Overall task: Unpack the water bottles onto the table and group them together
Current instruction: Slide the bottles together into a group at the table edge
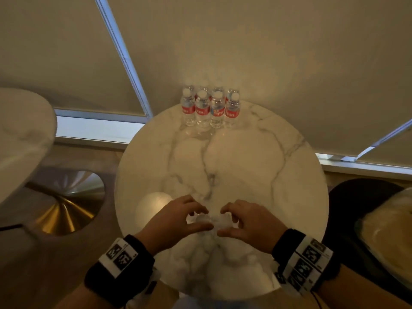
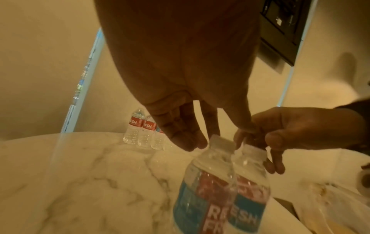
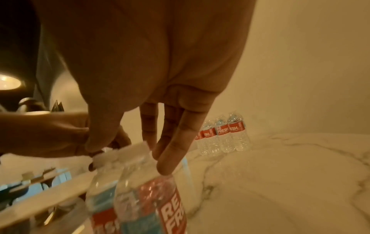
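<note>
table [image 1: 256,170]: round marble top, the landmark for everything here; hard and smooth, so I judge that bottles will slide on it easily.
grouped bottles [image 1: 210,108]: a tight upright cluster at the table's far edge, touching one another, well apart from the hands.
two near bottles [image 2: 224,182]: upright and side by side, touching, at the table's near edge; full of water, so probably moderately heavy for their size, with thin clear walls that likely give under a squeeze and slick plastic labels.
where to hold: judged best at the stiff neck and cap or round the labelled waist, not the soft shoulder.
left hand [image 1: 176,219]: fingers spread and curved down over the left bottle's white cap [image 2: 222,140], fingertips at its rim; whether they actually pinch it is not clear.
right hand [image 1: 247,221]: likewise arched over the right bottle's cap [image 3: 132,150], fingers partly spread, tips touching the neck and shoulder; a firm hold cannot be confirmed.
</note>
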Motion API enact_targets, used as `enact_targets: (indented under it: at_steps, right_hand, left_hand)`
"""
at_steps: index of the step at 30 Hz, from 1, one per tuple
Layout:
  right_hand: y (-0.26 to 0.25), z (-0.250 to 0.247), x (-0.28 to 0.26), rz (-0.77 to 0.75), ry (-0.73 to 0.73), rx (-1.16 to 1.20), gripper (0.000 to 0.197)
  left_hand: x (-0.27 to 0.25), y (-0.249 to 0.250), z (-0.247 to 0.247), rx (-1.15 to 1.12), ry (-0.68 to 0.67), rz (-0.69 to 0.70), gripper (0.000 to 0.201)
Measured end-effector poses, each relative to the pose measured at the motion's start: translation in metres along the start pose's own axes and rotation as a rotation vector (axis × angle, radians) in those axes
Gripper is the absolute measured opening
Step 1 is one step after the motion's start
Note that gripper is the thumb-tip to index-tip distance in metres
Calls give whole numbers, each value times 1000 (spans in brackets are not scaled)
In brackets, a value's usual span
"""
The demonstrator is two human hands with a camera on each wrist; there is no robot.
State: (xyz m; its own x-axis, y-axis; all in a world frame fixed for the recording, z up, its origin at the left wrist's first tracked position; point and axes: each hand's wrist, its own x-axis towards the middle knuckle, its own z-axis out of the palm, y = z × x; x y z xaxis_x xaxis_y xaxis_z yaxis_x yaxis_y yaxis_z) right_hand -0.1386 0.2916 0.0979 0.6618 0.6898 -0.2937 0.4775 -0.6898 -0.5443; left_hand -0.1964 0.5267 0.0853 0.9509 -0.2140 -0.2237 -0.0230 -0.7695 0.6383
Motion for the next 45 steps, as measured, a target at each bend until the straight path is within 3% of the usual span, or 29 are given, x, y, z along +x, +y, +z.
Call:
enact_targets:
  at_steps: [6, 12, 17, 23, 31, 38, 45]
  right_hand:
    - [-11, 25, 2, 87, 62, -17, 36]
    - [11, -16, 19, 202, 172, 11, 25]
    - [66, -91, 82, 289, 300, -12, 27]
    - [144, -183, 198, 323, 347, -73, 33]
    - [202, -233, 301, 291, 305, -111, 34]
    - [216, -240, 326, 221, 288, -92, 31]
    - [221, -246, 320, 186, 283, 46, 30]
  left_hand:
    - [0, -9, 10, -12, -57, 77, 38]
    - [36, 0, -2, -5, -94, 98, 33]
    - [111, 9, -18, 17, -87, 105, 32]
    - [236, 29, -41, 85, -38, 90, 39]
    - [373, 40, -65, 170, 59, 122, 38]
    - [426, 42, -72, 207, 93, 142, 47]
    - [434, 41, -63, 248, 157, 94, 46]
